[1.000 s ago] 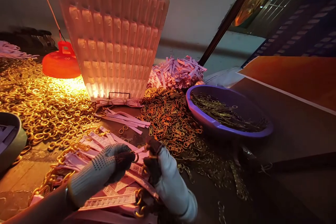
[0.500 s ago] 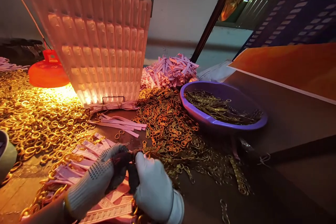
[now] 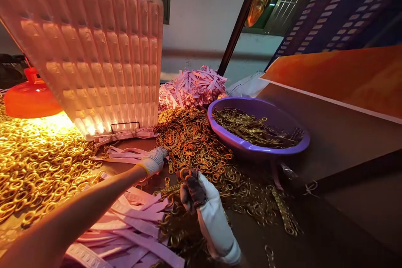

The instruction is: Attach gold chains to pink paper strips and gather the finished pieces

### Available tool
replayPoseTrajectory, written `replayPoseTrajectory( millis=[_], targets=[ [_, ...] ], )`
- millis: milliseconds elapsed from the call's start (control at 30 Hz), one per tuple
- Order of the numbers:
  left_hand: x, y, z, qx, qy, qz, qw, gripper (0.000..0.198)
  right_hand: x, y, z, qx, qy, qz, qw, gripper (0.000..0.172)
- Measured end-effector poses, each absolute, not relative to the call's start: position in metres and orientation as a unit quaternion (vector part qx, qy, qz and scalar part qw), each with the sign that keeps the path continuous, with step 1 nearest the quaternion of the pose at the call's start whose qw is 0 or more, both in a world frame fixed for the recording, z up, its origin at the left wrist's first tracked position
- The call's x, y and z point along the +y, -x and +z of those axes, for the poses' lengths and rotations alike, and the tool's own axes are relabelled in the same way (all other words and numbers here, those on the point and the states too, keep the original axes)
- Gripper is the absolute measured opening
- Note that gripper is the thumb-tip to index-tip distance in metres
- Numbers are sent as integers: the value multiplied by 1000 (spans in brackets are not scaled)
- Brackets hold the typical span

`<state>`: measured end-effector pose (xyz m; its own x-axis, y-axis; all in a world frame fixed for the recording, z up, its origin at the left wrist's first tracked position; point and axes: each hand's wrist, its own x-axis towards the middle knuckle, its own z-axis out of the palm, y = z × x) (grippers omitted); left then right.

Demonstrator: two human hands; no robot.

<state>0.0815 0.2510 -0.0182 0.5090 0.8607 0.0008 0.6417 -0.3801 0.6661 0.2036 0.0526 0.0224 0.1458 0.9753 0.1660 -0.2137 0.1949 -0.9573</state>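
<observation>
My left hand [image 3: 154,161], in a dotted knit glove, stretches forward to the right end of a few pink strips [image 3: 127,153]. Its fingertips point away from me, so their grip is hidden. Nearer to me, my right hand [image 3: 201,199] wears a white glove with dark, stained fingertips. Those fingers are curled around a small gold ring [image 3: 184,173]. Beyond it spreads a heap of gold chain links [image 3: 201,144]. More pink strips [image 3: 135,222] lie below my left forearm, some with a punched pattern.
Loose gold rings [image 3: 56,163] cover the left side beneath a lit orange lamp [image 3: 34,96]. A ribbed translucent panel [image 3: 106,58] stands upright behind. At the right sits a purple basin [image 3: 257,145] holding gold chain pieces. Tangled pink strips [image 3: 194,86] are piled at the back.
My hands were together over the near pink strips and are now apart. My left hand has reached forward to the farther strips; my right has shifted slightly right. The view has turned slightly right.
</observation>
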Motion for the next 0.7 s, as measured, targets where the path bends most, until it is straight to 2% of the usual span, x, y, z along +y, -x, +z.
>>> replayPoseTrajectory(
  millis=[100,167,200,267,333,533,633,700],
  targets=[
    [251,-83,-27,464,-803,186,324,12,55,-211,26,-520,455,428,582,31],
    [247,-72,-20,458,-793,198,349,6,59,-217,28,-584,503,359,527,26],
    [243,-64,-13,455,-785,201,368,4,63,-219,29,-613,529,318,493,29],
    [231,-42,4,450,-764,196,418,13,71,-220,29,-665,563,234,432,38],
    [211,-19,22,449,-737,192,467,26,80,-213,29,-710,562,165,392,39],
    [136,20,50,502,-589,242,585,42,85,-168,42,-777,567,98,254,21],
    [114,21,44,505,-590,240,582,40,75,-154,45,-800,570,49,178,16],
    [106,20,34,475,-664,250,521,30,69,-149,42,-810,569,22,139,17]
  ],
)
